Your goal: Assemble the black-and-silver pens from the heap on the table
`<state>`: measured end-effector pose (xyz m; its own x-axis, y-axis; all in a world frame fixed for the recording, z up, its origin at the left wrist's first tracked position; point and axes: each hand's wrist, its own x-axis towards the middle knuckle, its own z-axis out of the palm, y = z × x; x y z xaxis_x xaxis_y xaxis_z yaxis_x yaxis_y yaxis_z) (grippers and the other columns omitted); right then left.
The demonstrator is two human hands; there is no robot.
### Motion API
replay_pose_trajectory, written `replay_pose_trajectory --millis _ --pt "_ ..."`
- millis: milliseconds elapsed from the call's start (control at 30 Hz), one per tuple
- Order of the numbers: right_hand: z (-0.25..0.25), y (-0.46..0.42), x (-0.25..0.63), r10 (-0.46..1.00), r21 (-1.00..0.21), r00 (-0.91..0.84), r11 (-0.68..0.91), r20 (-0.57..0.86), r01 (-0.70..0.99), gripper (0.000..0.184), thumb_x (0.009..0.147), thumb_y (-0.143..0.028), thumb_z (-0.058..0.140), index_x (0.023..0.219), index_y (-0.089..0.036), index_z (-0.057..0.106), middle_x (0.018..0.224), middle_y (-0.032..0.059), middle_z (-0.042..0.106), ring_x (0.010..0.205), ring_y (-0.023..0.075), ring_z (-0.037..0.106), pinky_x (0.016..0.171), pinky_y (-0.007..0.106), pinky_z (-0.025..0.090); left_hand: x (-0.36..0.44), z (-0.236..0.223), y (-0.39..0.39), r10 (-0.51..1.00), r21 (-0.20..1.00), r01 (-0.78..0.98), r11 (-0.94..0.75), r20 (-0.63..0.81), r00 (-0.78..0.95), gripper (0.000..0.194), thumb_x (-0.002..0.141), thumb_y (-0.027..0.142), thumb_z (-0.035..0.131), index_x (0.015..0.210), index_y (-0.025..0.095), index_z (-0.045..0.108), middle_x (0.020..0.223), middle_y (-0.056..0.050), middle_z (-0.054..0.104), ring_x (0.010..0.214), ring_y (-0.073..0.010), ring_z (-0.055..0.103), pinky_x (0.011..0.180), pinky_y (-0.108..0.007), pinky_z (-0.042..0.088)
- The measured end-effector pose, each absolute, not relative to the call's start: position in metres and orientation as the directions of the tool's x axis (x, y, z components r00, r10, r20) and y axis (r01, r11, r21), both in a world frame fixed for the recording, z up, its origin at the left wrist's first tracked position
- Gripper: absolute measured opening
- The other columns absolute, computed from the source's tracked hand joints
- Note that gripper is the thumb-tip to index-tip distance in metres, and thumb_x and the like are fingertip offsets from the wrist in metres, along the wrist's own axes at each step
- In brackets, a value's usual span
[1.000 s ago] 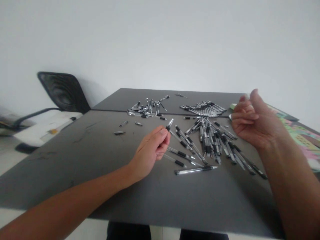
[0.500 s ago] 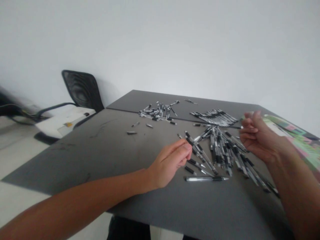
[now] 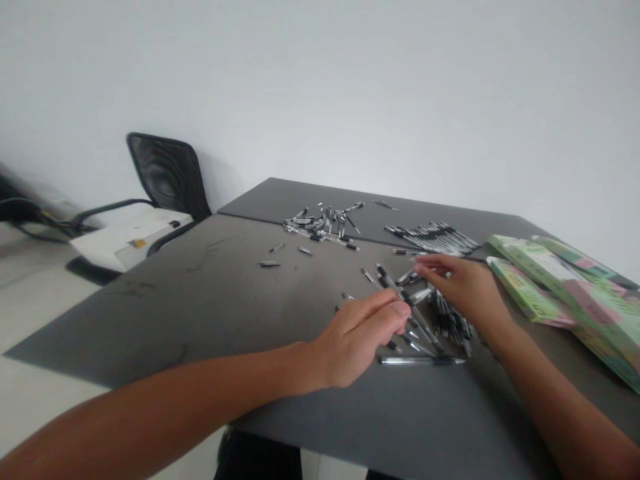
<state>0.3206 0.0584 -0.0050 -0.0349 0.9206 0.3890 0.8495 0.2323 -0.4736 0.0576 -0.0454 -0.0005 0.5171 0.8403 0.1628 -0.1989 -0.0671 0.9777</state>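
My left hand [image 3: 363,333] is closed beside the near end of a loose pile of black-and-clear pens [image 3: 420,317]. Its thumb presses against curled fingers, and whatever lies inside is hidden. Two short pen ends [image 3: 347,295] show just behind its knuckles; I cannot tell whether they are held or on the table. Over the pile reaches my right hand [image 3: 460,283], its fingers stretched out and a gap showing by the thumb. No pen is visible in it. A single pen [image 3: 423,361] lies crosswise at the near side of the pile.
Green-and-pink boxes [image 3: 565,273] lie on the right of the dark table [image 3: 225,313]. Pens in a neat row [image 3: 435,238] lie behind the pile. Farther left is a heap of short pen parts [image 3: 325,223], with several loose pieces. A black mesh chair [image 3: 170,177] stands beyond the left edge.
My right hand has swung left from beside the boxes to above the pen pile, uncovering the boxes. My left hand has shifted slightly right and nearer, still closed. The view has turned a little.
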Motion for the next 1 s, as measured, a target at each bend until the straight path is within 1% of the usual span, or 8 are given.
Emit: replay_pose_trajectory --millis 100,267,433,533,667,867,933,1000 --pt "-0.012 0.063 0.321 0.915 -0.415 -0.111 0.281 0.388 0.866 0.032 0.092 -0.049 0.072 0.113 -0.029 0.086 0.098 0.0046 0.086 0.087 0.0276 0.079 0.08 0.037 0.057 0.057 0.002 -0.046 0.833 0.981 -0.173 -0.09 0.169 0.527 0.041 0.108 0.055 0.049 0.085 0.021 0.054 0.066 0.006 0.037 0.059 -0.0119 0.031 0.055 -0.028 0.025" --pt "-0.014 0.065 0.318 0.902 -0.32 -0.188 0.324 0.389 0.891 0.031 0.094 -0.044 0.069 0.116 -0.03 0.086 0.101 0.0048 0.086 0.094 0.0313 0.079 0.083 0.04 0.057 0.056 0.004 -0.047 0.821 0.973 -0.162 -0.162 0.224 0.526 0.042 0.109 0.053 0.049 0.083 0.02 0.052 0.067 0.005 0.039 0.061 -0.0118 0.034 0.059 -0.03 0.027" --pt "-0.014 0.063 0.308 0.858 -0.275 -0.29 0.427 0.423 0.862 0.031 0.095 -0.04 0.066 0.115 -0.029 0.086 0.098 0.0062 0.086 0.089 0.0305 0.079 0.081 0.04 0.058 0.057 0.004 -0.047 0.817 0.967 -0.155 -0.203 0.255 0.517 0.04 0.108 0.05 0.05 0.082 0.02 0.052 0.067 0.005 0.04 0.063 -0.0119 0.036 0.061 -0.031 0.027" --pt "-0.014 0.061 0.3 0.846 -0.265 -0.326 0.459 0.422 0.848 0.031 0.095 -0.038 0.063 0.112 -0.028 0.088 0.1 0.0072 0.086 0.091 0.0315 0.079 0.082 0.042 0.059 0.057 0.004 -0.046 0.823 0.965 -0.153 -0.214 0.263 0.504 0.04 0.108 0.05 0.051 0.08 0.02 0.052 0.066 0.005 0.04 0.063 -0.0123 0.037 0.063 -0.031 0.028" --pt "-0.014 0.06 0.292 0.84 -0.3 -0.345 0.486 0.418 0.821 0.031 0.094 -0.039 0.064 0.109 -0.027 0.088 0.101 0.0077 0.086 0.094 0.0321 0.078 0.087 0.044 0.059 0.055 0.005 -0.046 0.817 0.96 -0.153 -0.234 0.279 0.504 0.042 0.108 0.051 0.051 0.08 0.02 0.052 0.067 0.005 0.042 0.065 -0.0123 0.04 0.064 -0.031 0.029" --pt "-0.012 0.058 0.289 0.848 -0.374 -0.302 0.476 0.435 0.796 0.026 0.09 -0.042 0.069 0.1 -0.029 0.089 0.098 0.0069 0.085 0.092 0.0312 0.077 0.086 0.044 0.059 0.053 0.007 -0.044 0.816 0.953 -0.163 -0.254 0.302 0.493 0.039 0.109 0.048 0.051 0.081 0.02 0.053 0.068 0.005 0.043 0.066 -0.0125 0.041 0.065 -0.031 0.031" --pt "-0.011 0.057 0.288 0.862 -0.42 -0.262 0.451 0.434 0.788 0.024 0.089 -0.042 0.072 0.101 -0.029 0.088 0.097 0.0065 0.085 0.091 0.0306 0.077 0.087 0.044 0.058 0.053 0.007 -0.044 0.818 0.953 -0.182 -0.243 0.302 0.49 0.04 0.109 0.049 0.051 0.081 0.02 0.053 0.068 0.005 0.041 0.064 -0.0121 0.039 0.063 -0.03 0.03" --pt "-0.011 0.055 0.287 0.881 -0.502 -0.216 0.424 0.421 0.754 0.023 0.087 -0.043 0.076 0.102 -0.029 0.087 0.096 0.0057 0.084 0.089 0.0288 0.076 0.087 0.043 0.056 0.054 0.005 -0.043 0.826 0.958 -0.201 -0.203 0.278 0.49 0.039 0.109 0.049 0.05 0.082 0.02 0.054 0.066 0.005 0.039 0.061 -0.0119 0.035 0.06 -0.03 0.029"
